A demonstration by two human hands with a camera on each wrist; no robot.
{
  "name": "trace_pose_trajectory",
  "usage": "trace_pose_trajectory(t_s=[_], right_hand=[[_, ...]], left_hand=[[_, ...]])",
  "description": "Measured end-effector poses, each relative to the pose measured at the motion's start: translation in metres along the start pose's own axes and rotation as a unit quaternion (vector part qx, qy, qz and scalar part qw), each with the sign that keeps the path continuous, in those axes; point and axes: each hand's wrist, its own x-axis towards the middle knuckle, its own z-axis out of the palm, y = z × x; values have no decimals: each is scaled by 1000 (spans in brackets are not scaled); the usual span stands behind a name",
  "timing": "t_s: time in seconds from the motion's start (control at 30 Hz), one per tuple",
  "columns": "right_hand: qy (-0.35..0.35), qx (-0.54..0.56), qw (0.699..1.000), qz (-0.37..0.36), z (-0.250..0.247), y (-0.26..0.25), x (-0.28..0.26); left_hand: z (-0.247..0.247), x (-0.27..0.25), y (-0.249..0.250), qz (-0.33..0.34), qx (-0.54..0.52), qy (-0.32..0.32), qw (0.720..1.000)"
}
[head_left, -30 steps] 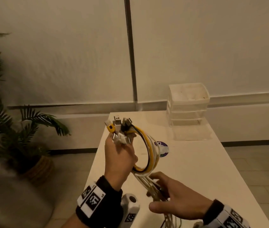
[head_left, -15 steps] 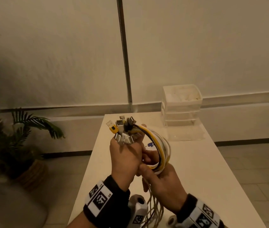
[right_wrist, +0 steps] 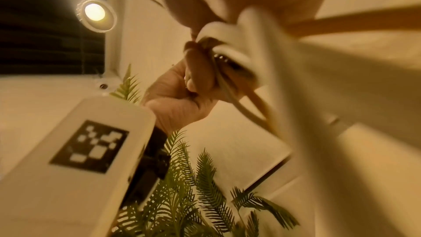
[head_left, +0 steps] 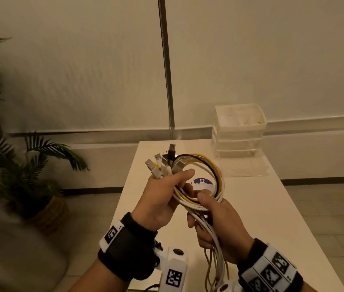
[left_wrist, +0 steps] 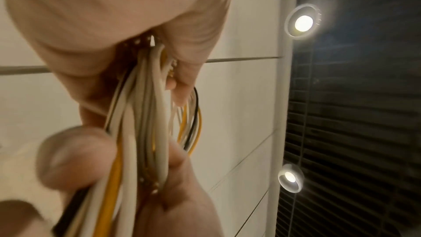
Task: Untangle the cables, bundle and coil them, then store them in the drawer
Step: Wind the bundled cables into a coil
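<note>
A bundle of white, yellow and black cables (head_left: 213, 175) is looped into a coil above the white table (head_left: 272, 207). My left hand (head_left: 166, 192) grips the bundle just below its USB plugs (head_left: 162, 163), which fan out upward. My right hand (head_left: 213, 216) grips the lower side of the loop, and the loose tails (head_left: 215, 264) hang down from it. In the left wrist view the cables (left_wrist: 141, 123) run between the fingers of both hands. The right wrist view shows the left hand (right_wrist: 182, 96) closed round the strands. A clear plastic drawer unit (head_left: 238, 131) stands at the table's far right, its bottom drawer (head_left: 246, 167) pulled out.
A round blue and white sticker (head_left: 201, 182) lies on the table behind the coil. A potted palm (head_left: 19, 161) in a woven basket stands on the floor to the left. A thin metal pole (head_left: 166, 66) runs up the wall behind the table.
My right hand rose from low near the table to the loop and now grips its lower side. The loop has grown rounder and the plugs fan out more.
</note>
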Motion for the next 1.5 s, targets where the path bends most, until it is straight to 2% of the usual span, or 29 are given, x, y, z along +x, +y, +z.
trace_pose_trajectory(t_s=[0.1, 0.23, 0.33, 0.43, 0.53, 0.67, 0.73, 0.9, 0.97, 1.0, 1.1, 1.13, 1.2, 1.3, 1.4, 1.43, 1.5], right_hand=[[-1, 0, 999, 36, -2, 0, 1], [-29, -21, 999, 35, -5, -3, 0], [-64, -53, 997, 2, -6, -5, 0], [-104, -149, 983, 21, -13, 1, -3], [-137, -291, 945, 52, -19, 16, -11], [-103, -357, 928, 38, -30, 24, -21], [-87, -449, 889, 25, -35, 22, -27], [-54, -577, 812, -72, -47, -8, -47], [-47, -597, 797, -80, -51, -18, -52], [-50, -594, 800, -68, -53, -21, -53], [-99, -515, 851, 27, -54, -24, -55], [-112, -515, 849, 43, -53, -25, -58], [-111, -573, 810, 51, -54, -30, -69], [-95, -659, 746, -12, -58, -43, -80], [-75, -670, 734, -82, -60, -66, -82], [-83, -682, 718, -113, -59, -75, -80], [-94, -735, 644, -190, -55, -94, -77]], left_hand=[[-2, -1, -6, -51, -38, -19, 998], [4, -6, -9, -46, -81, -20, 995], [8, -9, -7, -36, -126, -27, 991], [2, -5, -4, -19, -156, -19, 987], [-12, 0, 10, 18, -143, -12, 989], [-32, 3, 29, 61, -64, 37, 995], [-44, 6, 38, 82, -31, 56, 995], [-61, 3, 47, 50, 19, 47, 997], [-60, 1, 49, 45, 15, 37, 998], [-60, 1, 53, 46, 4, 39, 998], [-67, 3, 62, 56, -11, 47, 997], [-68, 3, 61, 60, 8, 49, 997], [-69, 3, 52, 69, 87, 45, 993], [-64, 1, 38, 78, 192, 20, 978], [-59, 2, 39, 60, 244, -38, 967], [-58, 2, 41, 36, 255, -74, 964], [-54, 1, 43, -23, 266, -161, 950]])
